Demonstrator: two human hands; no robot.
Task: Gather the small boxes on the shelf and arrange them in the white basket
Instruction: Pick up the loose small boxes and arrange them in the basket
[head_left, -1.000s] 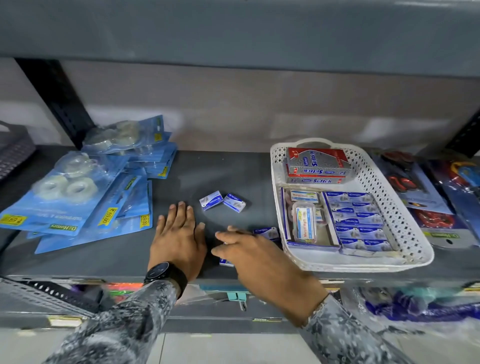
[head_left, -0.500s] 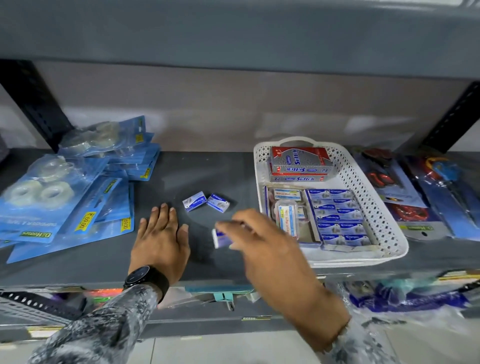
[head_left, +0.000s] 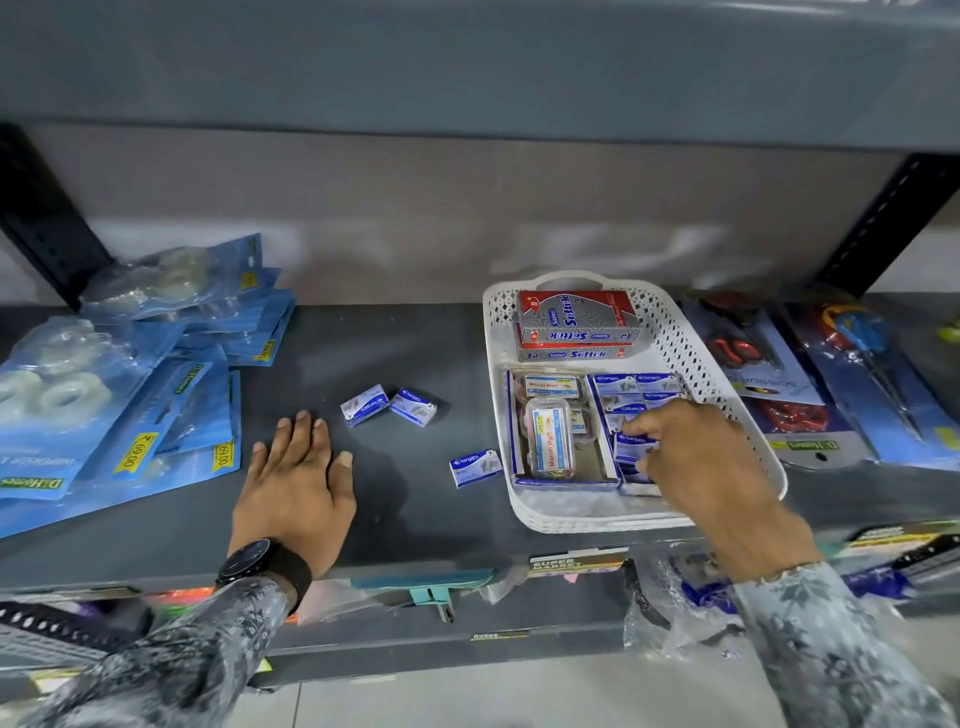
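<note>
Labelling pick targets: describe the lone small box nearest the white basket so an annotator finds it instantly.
Start at the white basket on the grey shelf. Just outside its left wall, near the front corner, lies one small blue-and-white box, flat on the shelf. Unlike the pair of similar boxes farther back and left, it sits alone, closest to the basket, between the left hand and the right hand.

Shelf (head_left: 426, 358): dark grey. Basket (head_left: 675, 332), right of centre: white, perforated diamond-pattern walls. Small boxes (head_left: 363, 404), mid-shelf: blue and white, white lettering. Boxes in the basket (head_left: 636, 387): the same blue and white. Large box (head_left: 576, 325), at the basket's far end: red and grey, blue lettering. Tape packs (head_left: 130, 415), left edge: light blue cards, yellow price labels. Sleeves (head_left: 208, 654): grey floral print. Watch (head_left: 249, 564): black
</note>
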